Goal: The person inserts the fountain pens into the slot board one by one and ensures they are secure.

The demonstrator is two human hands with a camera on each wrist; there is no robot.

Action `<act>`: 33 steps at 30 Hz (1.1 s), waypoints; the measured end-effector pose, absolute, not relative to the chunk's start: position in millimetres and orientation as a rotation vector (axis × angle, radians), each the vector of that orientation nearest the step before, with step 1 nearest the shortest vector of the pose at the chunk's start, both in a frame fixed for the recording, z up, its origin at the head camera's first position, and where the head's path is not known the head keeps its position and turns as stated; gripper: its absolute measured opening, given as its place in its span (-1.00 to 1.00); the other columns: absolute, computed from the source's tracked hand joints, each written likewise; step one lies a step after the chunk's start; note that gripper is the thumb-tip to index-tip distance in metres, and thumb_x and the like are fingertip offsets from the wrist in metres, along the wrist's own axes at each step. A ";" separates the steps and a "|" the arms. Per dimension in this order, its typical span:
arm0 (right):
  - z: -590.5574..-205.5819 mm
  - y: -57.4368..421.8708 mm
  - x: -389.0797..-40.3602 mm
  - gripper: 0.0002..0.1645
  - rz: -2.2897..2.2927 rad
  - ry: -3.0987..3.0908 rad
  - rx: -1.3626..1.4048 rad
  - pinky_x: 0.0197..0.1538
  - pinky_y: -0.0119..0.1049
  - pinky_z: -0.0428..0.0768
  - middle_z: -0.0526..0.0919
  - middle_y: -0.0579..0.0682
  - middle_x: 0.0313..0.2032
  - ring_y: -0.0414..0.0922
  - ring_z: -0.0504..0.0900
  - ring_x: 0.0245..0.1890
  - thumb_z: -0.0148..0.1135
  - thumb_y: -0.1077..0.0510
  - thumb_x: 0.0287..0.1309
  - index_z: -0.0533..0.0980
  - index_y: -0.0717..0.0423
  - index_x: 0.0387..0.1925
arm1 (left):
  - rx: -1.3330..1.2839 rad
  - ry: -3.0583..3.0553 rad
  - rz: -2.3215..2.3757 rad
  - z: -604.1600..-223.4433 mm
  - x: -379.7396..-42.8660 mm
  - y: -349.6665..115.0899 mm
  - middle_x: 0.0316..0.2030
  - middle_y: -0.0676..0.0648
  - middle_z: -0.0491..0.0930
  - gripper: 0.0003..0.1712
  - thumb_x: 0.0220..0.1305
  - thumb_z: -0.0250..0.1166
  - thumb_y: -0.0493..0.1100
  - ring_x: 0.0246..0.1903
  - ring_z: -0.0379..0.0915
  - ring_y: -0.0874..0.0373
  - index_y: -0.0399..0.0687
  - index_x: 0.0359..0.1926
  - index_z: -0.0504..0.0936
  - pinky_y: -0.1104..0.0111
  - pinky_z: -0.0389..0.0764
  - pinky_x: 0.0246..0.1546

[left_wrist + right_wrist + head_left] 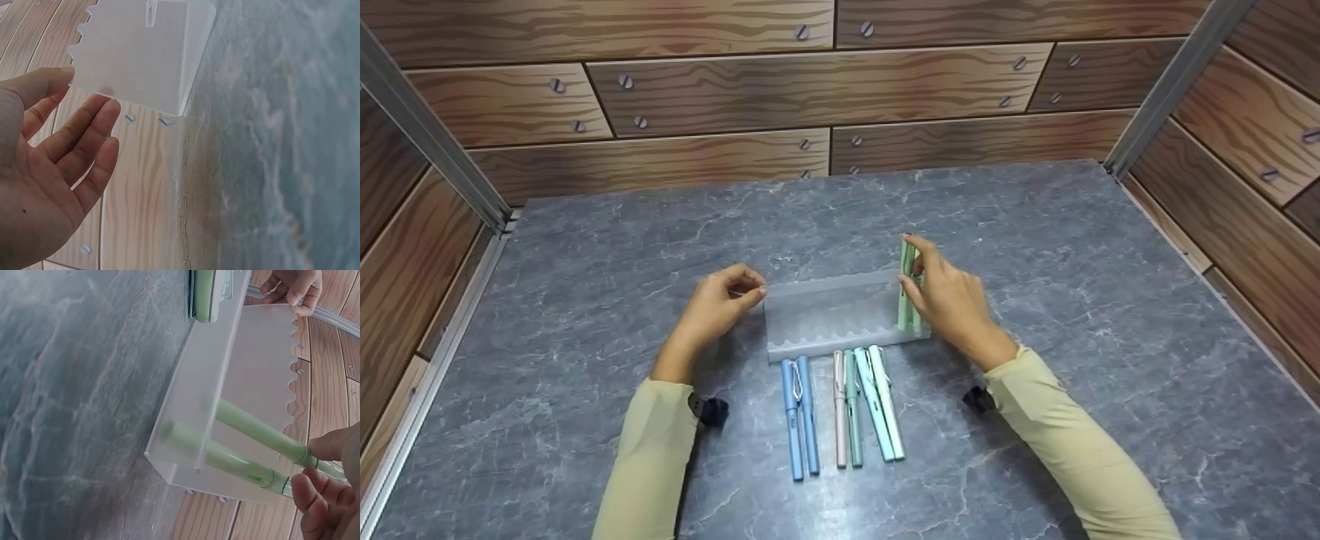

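A translucent plastic pen rack (832, 311) with notched edges stands on the table. My left hand (718, 306) pinches its upper left edge, thumb on one face and fingers behind, as the left wrist view shows. At the rack's right end my right hand (956, 300) holds a light green pen (261, 430) by its upper part. A second light green pen (239, 464) stands beside it in the rack, close to the fingertips. Both lower ends are behind the rack's front wall, seen blurred through it.
In front of the rack lie two blue pens (793, 420), a greyish-pink pen (840, 412), a dark green pen (853, 412) and two pale mint pens (879, 409). Wood-patterned panels (810, 90) and metal posts (1162, 82) bound the grey marbled table (622, 247).
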State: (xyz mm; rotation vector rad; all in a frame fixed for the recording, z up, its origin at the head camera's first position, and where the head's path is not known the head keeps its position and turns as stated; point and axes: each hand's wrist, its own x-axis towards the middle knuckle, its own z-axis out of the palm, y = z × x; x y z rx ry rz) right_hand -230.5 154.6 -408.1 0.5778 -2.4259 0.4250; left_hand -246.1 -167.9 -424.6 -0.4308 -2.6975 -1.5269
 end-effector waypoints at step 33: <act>-414.2 153.5 -231.3 -0.31 0.477 -2.538 0.539 -0.63 -0.20 0.43 0.63 -0.03 -0.43 -0.09 0.44 -0.69 0.33 0.07 0.14 0.25 0.07 0.25 | -0.437 -2.698 -1.529 -425.5 -246.1 -168.9 -0.21 -0.18 0.70 -0.89 0.27 0.27 -0.25 -0.26 0.57 0.09 -0.19 -0.20 0.63 0.35 0.52 -0.20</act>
